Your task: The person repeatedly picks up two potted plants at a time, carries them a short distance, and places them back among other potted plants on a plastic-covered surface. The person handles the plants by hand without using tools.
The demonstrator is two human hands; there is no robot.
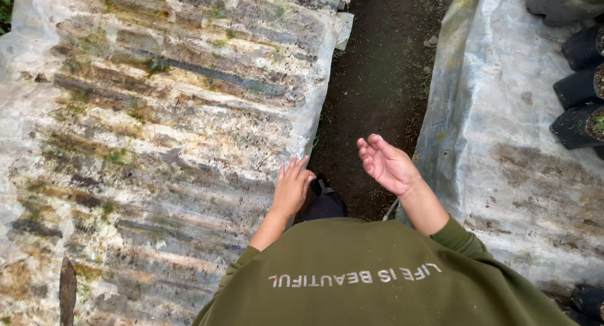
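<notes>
I stand on a dark soil path (377,81) between two beds covered in dirty clear plastic sheeting. My left hand (292,189) hangs empty with fingers apart, just over the right edge of the left sheet (157,131). My right hand (387,164) is raised palm-up over the path, fingers loosely curled and holding nothing, close to the left edge of the right sheet (503,150). My olive-green sweatshirt (371,276) fills the bottom of the view. A dark trouser leg and shoe (324,203) show below the hands.
The left sheet is ridged, stained with mud and green algae. Black plastic nursery bags (582,87) with soil stand at the far right edge, more (588,301) at the bottom right corner. A dark stick (67,291) lies at lower left.
</notes>
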